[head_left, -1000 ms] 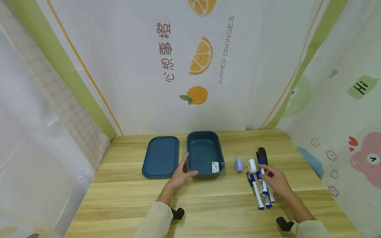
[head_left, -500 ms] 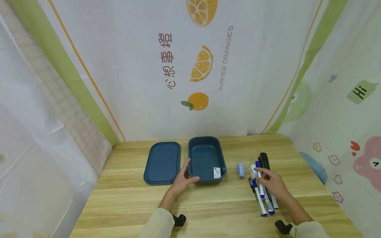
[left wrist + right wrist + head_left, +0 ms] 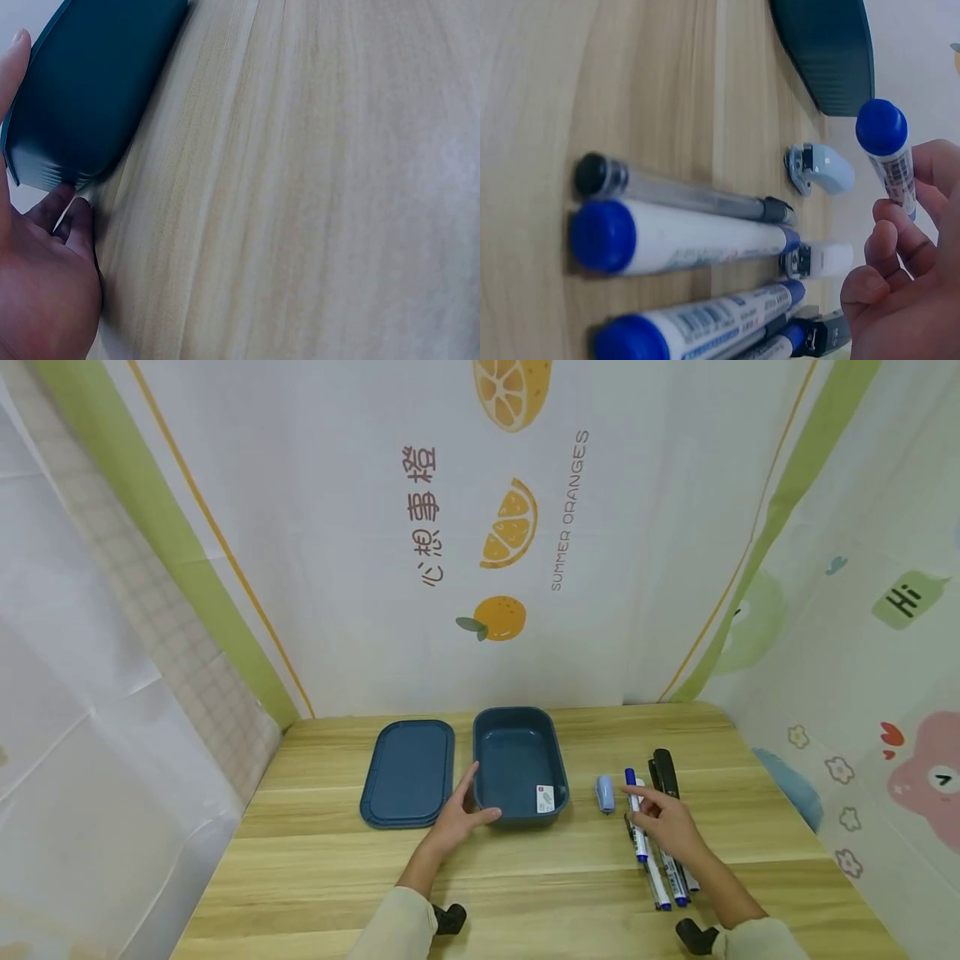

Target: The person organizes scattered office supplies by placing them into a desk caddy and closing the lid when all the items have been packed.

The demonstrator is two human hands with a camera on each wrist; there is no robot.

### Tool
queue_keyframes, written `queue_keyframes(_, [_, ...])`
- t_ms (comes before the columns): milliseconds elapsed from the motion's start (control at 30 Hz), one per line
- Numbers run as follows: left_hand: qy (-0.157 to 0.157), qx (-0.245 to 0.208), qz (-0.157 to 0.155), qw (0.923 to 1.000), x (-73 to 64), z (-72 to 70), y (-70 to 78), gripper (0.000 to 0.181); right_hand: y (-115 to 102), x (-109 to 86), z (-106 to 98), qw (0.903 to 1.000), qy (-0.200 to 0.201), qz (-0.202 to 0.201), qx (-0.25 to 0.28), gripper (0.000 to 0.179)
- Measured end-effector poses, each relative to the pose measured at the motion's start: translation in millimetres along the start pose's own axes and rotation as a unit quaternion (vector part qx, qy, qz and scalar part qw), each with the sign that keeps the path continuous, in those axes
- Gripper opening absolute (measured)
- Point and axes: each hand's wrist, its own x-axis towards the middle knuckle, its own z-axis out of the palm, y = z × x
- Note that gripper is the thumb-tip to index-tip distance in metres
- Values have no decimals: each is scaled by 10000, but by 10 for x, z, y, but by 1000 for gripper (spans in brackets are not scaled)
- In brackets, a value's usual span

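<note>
My right hand (image 3: 671, 827) pinches a white whiteboard marker (image 3: 637, 837) with blue ends, lifted over the other pens. In the right wrist view the marker (image 3: 894, 172) points one blue end at the camera. My left hand (image 3: 452, 822) is at the near left corner of a dark blue open box (image 3: 519, 756), thumb along its near side and fingers spread up its left side. Below the right hand lie more whiteboard markers (image 3: 697, 240) and a clear pen (image 3: 694, 195) with a black cap. A small light blue stapler (image 3: 604, 794) stands left of the held marker.
A matching blue lid (image 3: 408, 774) lies flat left of the box. A white stapler (image 3: 829, 260) and a black stapler (image 3: 664, 772) sit beyond the pens. A printed curtain (image 3: 360, 635) hangs along the back edge of the wooden table (image 3: 315, 877).
My right hand has drawn the whiteboard marker away from the pile, leftward past the white stapler. The left hand keeps its place at the box. The head view has tilted up slightly.
</note>
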Motion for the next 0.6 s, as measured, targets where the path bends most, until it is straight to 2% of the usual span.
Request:
queue_keyframes(367, [13,31,-83,10000,7,-6,-27,93,-77,42,111,9997,-73,-74,208,38])
queue_keyframes(600, [11,115,-61,9999,31,-20,-29,94,-161,71,159,9996,-163,31,244,38])
